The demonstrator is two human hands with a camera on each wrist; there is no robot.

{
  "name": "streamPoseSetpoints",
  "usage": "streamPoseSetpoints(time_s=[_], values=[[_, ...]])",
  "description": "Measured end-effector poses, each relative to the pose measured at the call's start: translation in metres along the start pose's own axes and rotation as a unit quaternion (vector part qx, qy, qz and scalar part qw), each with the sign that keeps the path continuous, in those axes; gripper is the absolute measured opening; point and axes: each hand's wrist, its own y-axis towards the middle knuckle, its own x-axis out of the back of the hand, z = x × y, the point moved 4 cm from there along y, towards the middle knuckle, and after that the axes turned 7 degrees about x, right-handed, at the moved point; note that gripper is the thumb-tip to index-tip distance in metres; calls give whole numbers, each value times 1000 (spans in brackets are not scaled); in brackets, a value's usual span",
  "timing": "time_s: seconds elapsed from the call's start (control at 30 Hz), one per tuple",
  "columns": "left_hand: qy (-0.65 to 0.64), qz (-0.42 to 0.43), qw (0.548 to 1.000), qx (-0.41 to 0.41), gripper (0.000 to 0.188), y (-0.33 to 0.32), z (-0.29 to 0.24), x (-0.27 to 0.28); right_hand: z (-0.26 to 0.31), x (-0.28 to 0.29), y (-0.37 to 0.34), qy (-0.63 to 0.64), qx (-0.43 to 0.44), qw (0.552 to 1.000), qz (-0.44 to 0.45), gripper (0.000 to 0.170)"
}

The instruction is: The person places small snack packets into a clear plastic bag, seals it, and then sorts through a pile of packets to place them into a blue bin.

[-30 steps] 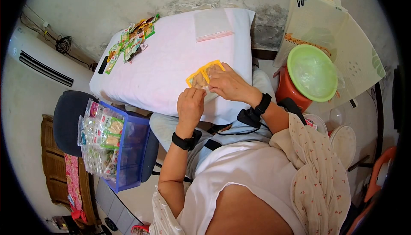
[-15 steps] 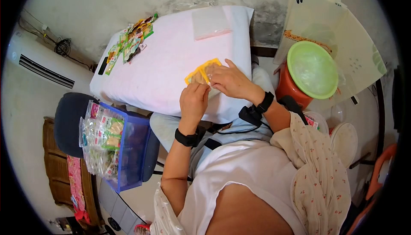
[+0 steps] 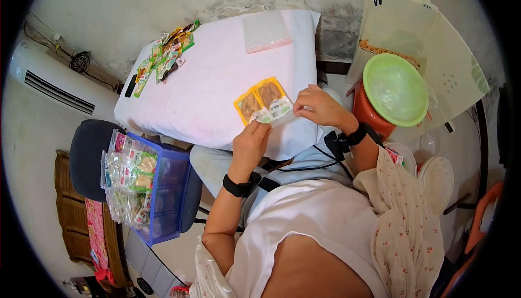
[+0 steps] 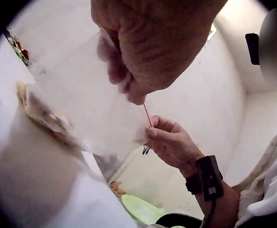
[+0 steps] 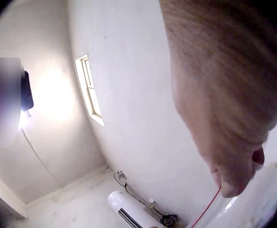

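Observation:
Two yellow-edged snack packets point(image 3: 269, 93) with brown pieces showing lie side by side inside a clear zip bag point(image 4: 86, 114), over the near side of the white-covered table point(image 3: 211, 89). My left hand point(image 3: 251, 145) pinches one corner of the bag's mouth. At the opposite corner, my right hand point(image 3: 321, 107) pinches the same edge between thumb and fingers. The red zip line point(image 4: 148, 115) runs taut between the two hands in the left wrist view. Part of it also shows below my right fingertips in the right wrist view.
Several small colourful packets point(image 3: 165, 54) lie at the table's far left, beside a black phone point(image 3: 131, 84). A stack of clear bags point(image 3: 267, 32) is at the back. A blue crate point(image 3: 171, 189) of bagged packets stands left, a green basin point(image 3: 395, 89) right.
My right hand has slid right along the bag's mouth, away from my left hand, uncovering the right packet. The left hand has moved slightly down and right, still pinching its corner.

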Motion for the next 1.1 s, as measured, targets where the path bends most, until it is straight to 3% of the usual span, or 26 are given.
streamPoseSetpoints(time_s=[0.37, 0.77, 0.83, 0.87, 0.93, 1.0, 1.07, 1.1], values=[[28, 48, 998, -15, 9, -17, 7, -8, -5, -2, -19, 40, 10, 999, 12, 4], [22, 70, 997, 35, 11, -29, 19, -9, -10, -5, -22, 65, -17, 998, -2, 8], [74, -36, 997, -14, 21, -25, 17, 0, -15, -5, -19, 88, -49, 995, -24, 9], [79, -42, 996, -8, 21, -23, 18, -3, -20, -6, -14, 112, -74, 990, -41, 11], [72, -74, 988, -119, 32, -28, 13, -6, -34, -12, -7, 108, -45, 990, -74, 13], [70, 6, 987, -146, 39, -32, 15, -20, -50, -27, 3, 104, -76, 988, -82, 12], [170, 23, 971, -164, 43, -34, 17, -34, -65, -43, 12, 113, -137, 981, -72, 10], [209, 44, 967, -140, 46, -33, 23, -41, -62, -54, 31, 121, -116, 984, -55, 10]])
